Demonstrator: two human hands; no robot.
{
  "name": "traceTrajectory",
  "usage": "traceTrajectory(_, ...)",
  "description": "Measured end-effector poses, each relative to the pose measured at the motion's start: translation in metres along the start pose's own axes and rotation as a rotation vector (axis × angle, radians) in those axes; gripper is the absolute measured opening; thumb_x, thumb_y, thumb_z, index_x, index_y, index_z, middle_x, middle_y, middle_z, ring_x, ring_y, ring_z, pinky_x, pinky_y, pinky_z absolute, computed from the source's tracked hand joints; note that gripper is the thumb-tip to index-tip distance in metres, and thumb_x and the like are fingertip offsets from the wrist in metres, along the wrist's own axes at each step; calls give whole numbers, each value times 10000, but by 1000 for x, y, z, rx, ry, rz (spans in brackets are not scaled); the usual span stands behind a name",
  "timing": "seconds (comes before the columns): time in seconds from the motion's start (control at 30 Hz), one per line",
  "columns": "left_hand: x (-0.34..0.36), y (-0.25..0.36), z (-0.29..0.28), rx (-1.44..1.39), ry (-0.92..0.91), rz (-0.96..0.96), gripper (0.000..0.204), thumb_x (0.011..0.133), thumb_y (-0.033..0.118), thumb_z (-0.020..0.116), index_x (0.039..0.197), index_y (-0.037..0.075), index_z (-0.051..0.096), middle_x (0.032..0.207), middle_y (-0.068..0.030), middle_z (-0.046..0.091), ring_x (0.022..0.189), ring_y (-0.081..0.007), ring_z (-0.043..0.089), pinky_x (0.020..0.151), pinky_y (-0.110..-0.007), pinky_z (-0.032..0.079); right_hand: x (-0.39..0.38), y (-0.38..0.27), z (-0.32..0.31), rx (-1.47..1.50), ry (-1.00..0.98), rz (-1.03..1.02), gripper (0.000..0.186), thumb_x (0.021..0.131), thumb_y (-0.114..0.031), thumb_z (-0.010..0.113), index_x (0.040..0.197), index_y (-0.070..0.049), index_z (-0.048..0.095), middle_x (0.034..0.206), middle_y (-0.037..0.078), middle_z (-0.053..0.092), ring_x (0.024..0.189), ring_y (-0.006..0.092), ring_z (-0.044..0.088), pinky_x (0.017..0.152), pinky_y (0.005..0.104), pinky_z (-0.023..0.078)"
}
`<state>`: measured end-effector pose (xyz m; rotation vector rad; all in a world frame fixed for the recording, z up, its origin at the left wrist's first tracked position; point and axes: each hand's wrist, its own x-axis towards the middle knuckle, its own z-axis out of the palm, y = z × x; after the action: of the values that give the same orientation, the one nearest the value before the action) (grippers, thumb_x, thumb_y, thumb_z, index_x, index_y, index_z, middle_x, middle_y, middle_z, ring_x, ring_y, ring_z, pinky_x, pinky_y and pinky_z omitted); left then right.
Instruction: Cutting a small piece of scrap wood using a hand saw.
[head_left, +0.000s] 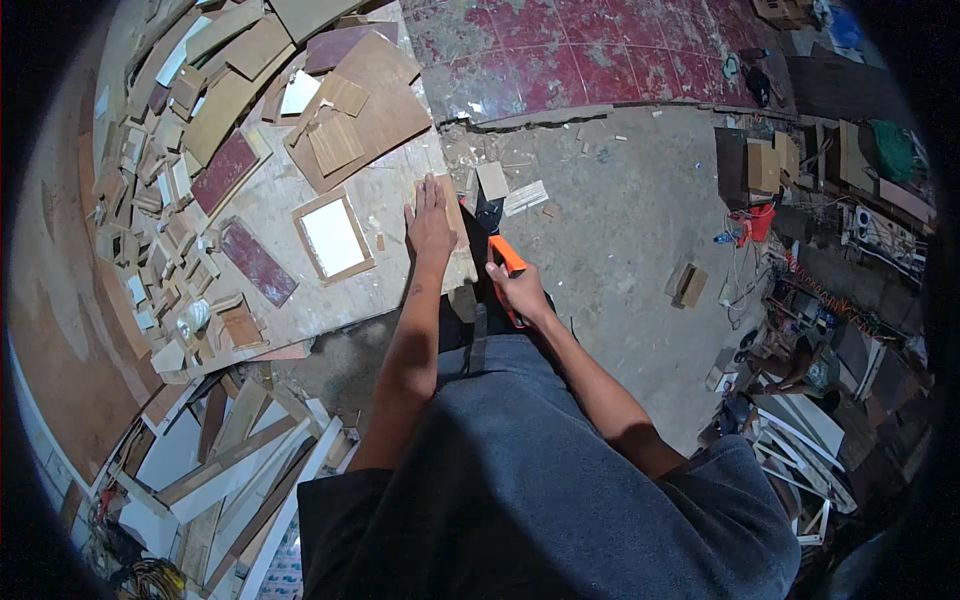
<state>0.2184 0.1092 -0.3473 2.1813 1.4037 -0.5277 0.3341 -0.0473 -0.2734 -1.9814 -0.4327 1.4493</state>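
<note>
My left hand [431, 230] lies flat, fingers stretched forward, on a brown wooden board [461, 235] at the right edge of the worktable [372, 296]. Just right of that edge, my right hand [522, 292] is closed round the orange handle of a handsaw [507, 256]. Its dark blade is hard to make out against the shadow by the table, so I cannot tell whether it touches the board. Left of my left hand lies a wooden frame [364, 262] round a white panel [329, 240].
Wood offcuts [165, 215] crowd the table's left side, with larger brown boards [375, 100] at its far end. Two flat pieces [526, 197] lie on the concrete floor [620, 250]. Planks [235, 480] are piled at lower left. A person [800, 370] is among clutter at right.
</note>
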Motion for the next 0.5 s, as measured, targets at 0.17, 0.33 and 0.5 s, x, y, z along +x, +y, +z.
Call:
traceTrajectory(0.17,-2,-14,4,-110,100,2,1157,634,286,906,1554,86,233,1647,-86,155,1506,-273,196,1211,-446,249,1,-16,-9,17,0,5,371,887,-296,744,724,-43,528,624,-17,505,560,94,462,518,304,397)
traceTrajectory(0.33,-5,-16,0,-187,158,30,1178,575,311,933,1530,90,281,1625,-98,210,1496,-288,206,1215,-409,252,-5,-28,-20,54,-19,-33,365,889,-309,749,731,-73,518,612,-23,499,527,85,453,492,298,385)
traceTrajectory(0.5,-6,-18,-4,-150,134,115,1217,539,378,936,1532,96,292,1624,-89,215,1491,-310,214,1210,-438,261,-14,-38,-20,112,19,-51,362,884,-308,756,730,-85,516,605,-29,503,493,79,456,477,272,369)
